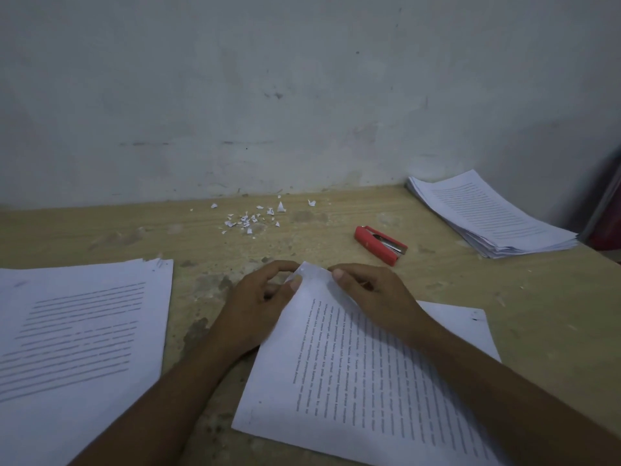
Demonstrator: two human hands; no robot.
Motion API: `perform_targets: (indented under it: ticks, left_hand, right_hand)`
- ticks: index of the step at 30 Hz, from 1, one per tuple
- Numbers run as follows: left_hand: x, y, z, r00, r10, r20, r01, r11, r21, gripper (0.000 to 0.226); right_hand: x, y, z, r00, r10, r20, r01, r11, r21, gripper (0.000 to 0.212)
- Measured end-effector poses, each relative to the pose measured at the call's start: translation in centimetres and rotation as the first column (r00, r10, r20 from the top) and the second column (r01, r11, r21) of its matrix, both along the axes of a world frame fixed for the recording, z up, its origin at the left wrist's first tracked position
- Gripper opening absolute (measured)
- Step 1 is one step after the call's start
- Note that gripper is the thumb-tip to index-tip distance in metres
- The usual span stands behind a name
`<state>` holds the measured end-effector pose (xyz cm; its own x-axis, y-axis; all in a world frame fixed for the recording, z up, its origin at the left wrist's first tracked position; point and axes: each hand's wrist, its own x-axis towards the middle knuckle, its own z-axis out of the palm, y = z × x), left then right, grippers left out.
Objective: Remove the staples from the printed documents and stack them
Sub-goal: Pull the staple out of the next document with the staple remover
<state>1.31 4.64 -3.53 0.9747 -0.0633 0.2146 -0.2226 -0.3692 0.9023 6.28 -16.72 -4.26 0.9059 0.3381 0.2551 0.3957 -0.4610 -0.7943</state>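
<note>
At the left edge of the bench (100,237), a loose pile of printed sheets (84,331) lies flat, its text lines running across and its top right corners ragged. Just right of it, bare wood apart, the left grip (258,297) is curled shut on the top corner of the printed document (353,364), with the thumb pressed on the paper's face and the fingers tucked behind. That document lies slantwise in the middle of the bench near the front, its lines of text running up and down, and its pinched corner is lifted slightly off the wood. Farther back, near the wall (302,95), small torn paper scraps (248,220) are scattered. The right grip (373,294) pinches the same corner from the other side, thumb tip on the upper edge. A second sheet (470,327) shows from beneath the document on the right. Behind the right grip, apart from it, a red stapler (379,244) lies on the bench. At the far right corner sits a thick stack of printed pages (494,216).
</note>
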Motion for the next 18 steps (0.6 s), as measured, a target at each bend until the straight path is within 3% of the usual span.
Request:
perform_targets:
  ticks: [3,8,18]
  left_hand:
    - [0.10,0.25,0.10,1.000,-0.004,0.020,0.004,1.000,-0.012,0.013]
    - [-0.35,-0.09,0.37,1.000,-0.017,0.020,0.018,1.000,-0.008,0.013]
    - [-0.19,0.19,0.09,0.998,0.010,-0.056,-0.008,0.999,0.032,0.012]
  right_hand:
    - [-0.11,0.00,0.31,1.000,-0.013,-0.019,0.015,0.996,0.087,0.030]
    - [-0.37,-0.60,0.50,0.998,0.037,-0.042,-0.034,0.996,0.081,0.011]
    - [-0.29,-0.55,0.29,1.000,-0.009,-0.026,0.010,0.999,0.032,0.016]
